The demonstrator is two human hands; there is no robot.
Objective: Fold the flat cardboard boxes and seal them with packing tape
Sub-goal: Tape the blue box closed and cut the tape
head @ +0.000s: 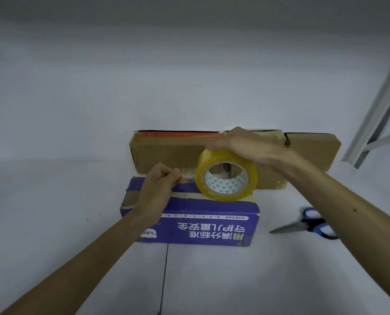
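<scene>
- The blue box (200,223) lay near the middle of the white table (53,212); its printed side faced the person, its top flaps were down, and a pale strip ran along the top seam.
- Behind it, just beside its far edge, sat a longer brown box (166,153); it reached well past the blue one on the right, and an orange-red band showed along its far top edge on the left.
- The right hand (241,144) came over the tape roll (226,176) from above, fingers curled round the yellow rim and gripping it; the roll stood on edge with its hole towards the person, over the right part of the blue box's top; from where I stood I could not tell whether it touched the cardboard.
- The left hand (160,185) was clenched, thumb and fingers pinching the loose end of the tape (187,176); a short clear stretch ran from that hand to the roll, above the far edge of the blue box.
- Blue-handled scissors (307,223) lay on the table to the right of the blue box, apart from it; the blades were closed and pointed left, and the handles sat partly under the right forearm.
- A grey metal frame (382,98) slanted up at the far right; a thin dark line (165,276) ran down the table from the near side of the blue box.
</scene>
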